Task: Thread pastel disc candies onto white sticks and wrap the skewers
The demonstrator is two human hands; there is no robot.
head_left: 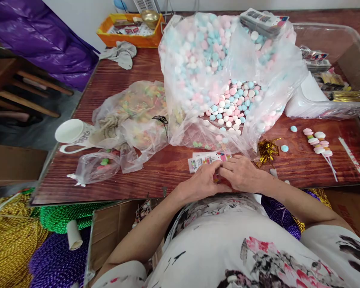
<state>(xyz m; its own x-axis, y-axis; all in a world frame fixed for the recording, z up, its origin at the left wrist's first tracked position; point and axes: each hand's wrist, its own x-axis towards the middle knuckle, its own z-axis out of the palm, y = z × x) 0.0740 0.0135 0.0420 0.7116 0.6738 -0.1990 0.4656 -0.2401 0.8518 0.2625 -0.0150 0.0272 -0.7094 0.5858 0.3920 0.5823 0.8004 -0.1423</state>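
At the table's front edge my left hand (201,182) and my right hand (242,173) meet, fingers bent and pinched together. Whatever lies between the fingertips is mostly hidden; only a small bit of colour shows. Just behind the hands lie small printed packets or cards (202,160). Beyond them, a large clear bag (180,132) lies open, full of pink, white and blue candy-like pieces (237,100). A gold tinsel bunch (268,152) sits right of my right hand. Farther right are white sticks threaded with pastel pieces (319,143).
On the left are a white mug (73,134), a bag of leaf-coloured bits (138,100) and a smaller bag (97,166). An orange bin (129,40) stands at the back. A clear plastic tub (324,110) holds packets on the right. Beaded strands (12,240) lie below.
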